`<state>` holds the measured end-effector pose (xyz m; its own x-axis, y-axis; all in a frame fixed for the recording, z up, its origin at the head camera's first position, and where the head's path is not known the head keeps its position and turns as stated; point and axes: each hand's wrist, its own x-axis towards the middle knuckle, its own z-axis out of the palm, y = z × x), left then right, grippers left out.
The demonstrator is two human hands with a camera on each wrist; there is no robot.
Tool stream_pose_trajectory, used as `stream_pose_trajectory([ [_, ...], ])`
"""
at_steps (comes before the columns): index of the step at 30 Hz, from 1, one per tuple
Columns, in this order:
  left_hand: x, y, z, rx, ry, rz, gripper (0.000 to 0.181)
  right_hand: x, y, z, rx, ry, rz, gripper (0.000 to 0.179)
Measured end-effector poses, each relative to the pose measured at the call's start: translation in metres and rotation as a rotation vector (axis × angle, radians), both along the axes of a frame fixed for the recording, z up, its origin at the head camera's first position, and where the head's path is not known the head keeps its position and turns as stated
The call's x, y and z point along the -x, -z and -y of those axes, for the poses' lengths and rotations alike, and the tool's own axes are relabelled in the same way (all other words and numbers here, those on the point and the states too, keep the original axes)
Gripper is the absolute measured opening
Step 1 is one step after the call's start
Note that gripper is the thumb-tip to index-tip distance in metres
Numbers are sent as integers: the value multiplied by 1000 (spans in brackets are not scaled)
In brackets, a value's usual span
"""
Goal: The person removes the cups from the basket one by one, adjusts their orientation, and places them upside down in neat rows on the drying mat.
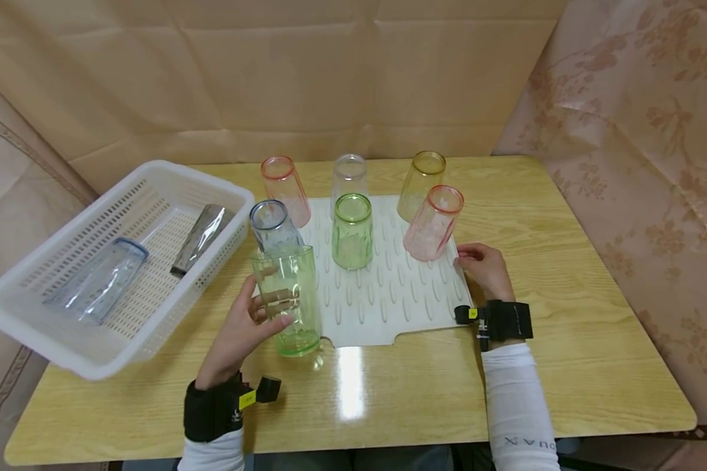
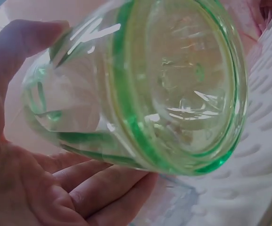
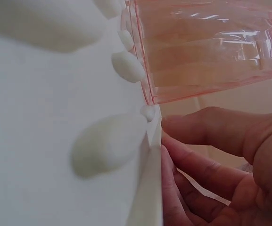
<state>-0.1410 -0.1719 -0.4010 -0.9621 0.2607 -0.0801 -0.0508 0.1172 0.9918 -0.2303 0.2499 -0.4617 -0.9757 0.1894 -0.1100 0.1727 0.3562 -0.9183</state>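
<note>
My left hand (image 1: pixel 241 330) grips a green drinking glass (image 1: pixel 294 330), its rim up and its thick base down, in front of the board's left side. In the left wrist view the thumb and fingers (image 2: pixel 112 188) lie on opposite sides of this glass. With thumb and fingertips, my right hand (image 1: pixel 486 268) holds the right edge of a white ridged drying board (image 1: pixel 383 320). Just beyond that hand, an upturned pink glass (image 1: pixel 433 226) leans on the board, its rim close to the thumb in the right wrist view.
Several more upturned glasses stand on the board: blue (image 1: pixel 273 226), green (image 1: pixel 352 235), clear (image 1: pixel 349 176), yellow (image 1: pixel 421 183) and another pink one (image 1: pixel 285 190). To the left, a white slotted basket (image 1: pixel 53 347) contains a blue glass (image 1: pixel 103 278) and a dark grey glass (image 1: pixel 203 239), both lying down.
</note>
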Motion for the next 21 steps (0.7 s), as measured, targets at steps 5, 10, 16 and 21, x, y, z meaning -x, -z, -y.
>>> stream_pose_trajectory([
  [5,-2,13,-8,-69,46,29,81,-2,-3,2,-54,-16,-29,34],
  [10,-2,22,-18,-142,64,69,82,-3,-8,4,-142,-17,-53,34],
  [16,-1,29,-33,-181,66,106,79,-14,-22,17,-180,5,-72,34],
  [21,0,31,-42,-187,74,119,78,-31,-32,40,-229,-38,-174,32],
])
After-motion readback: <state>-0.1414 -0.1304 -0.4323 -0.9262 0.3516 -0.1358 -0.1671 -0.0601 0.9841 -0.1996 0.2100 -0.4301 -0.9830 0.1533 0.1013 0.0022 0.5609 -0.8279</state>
